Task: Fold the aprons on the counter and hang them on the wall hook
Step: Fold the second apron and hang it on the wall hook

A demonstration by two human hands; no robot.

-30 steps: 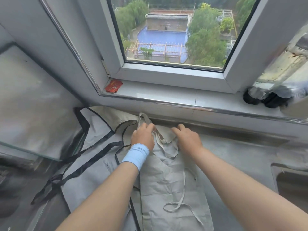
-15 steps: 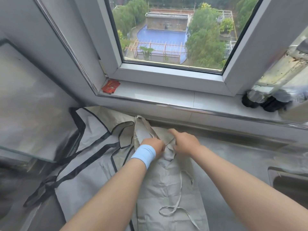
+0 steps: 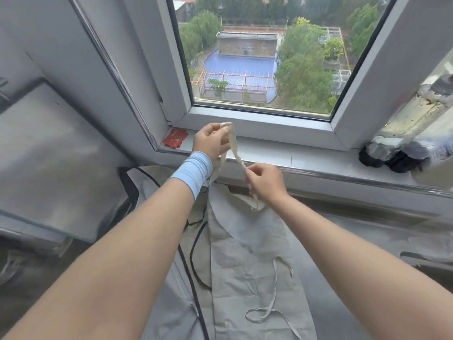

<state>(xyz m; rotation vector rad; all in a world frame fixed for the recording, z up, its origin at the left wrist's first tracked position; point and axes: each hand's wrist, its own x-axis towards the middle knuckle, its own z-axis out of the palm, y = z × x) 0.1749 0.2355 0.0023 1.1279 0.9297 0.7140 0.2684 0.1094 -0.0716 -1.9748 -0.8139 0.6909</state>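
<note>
Beige apron (image 3: 250, 253): body lies flat and creased on the desk (image 3: 367, 241) just below the window sill (image 3: 306, 153), bib end lifted toward the sill. Neck strap (image 3: 232, 141): raised in front of the sill as a narrow loop. Left hand (image 3: 210, 143), pale blue wristband (image 3: 193, 171) on the wrist: fingers curled round the top of the loop, level with the sill. Right hand (image 3: 266, 182): just below the sill edge, thumb and forefinger pinching the strap lower down. Waist tie (image 3: 269, 307): loose and looped on the apron body. Grey apron with black trim (image 3: 171, 320): spread on the desk under the beige one, below the sill's left end. Red packet (image 3: 175, 138): on the sill's left end.
</note>
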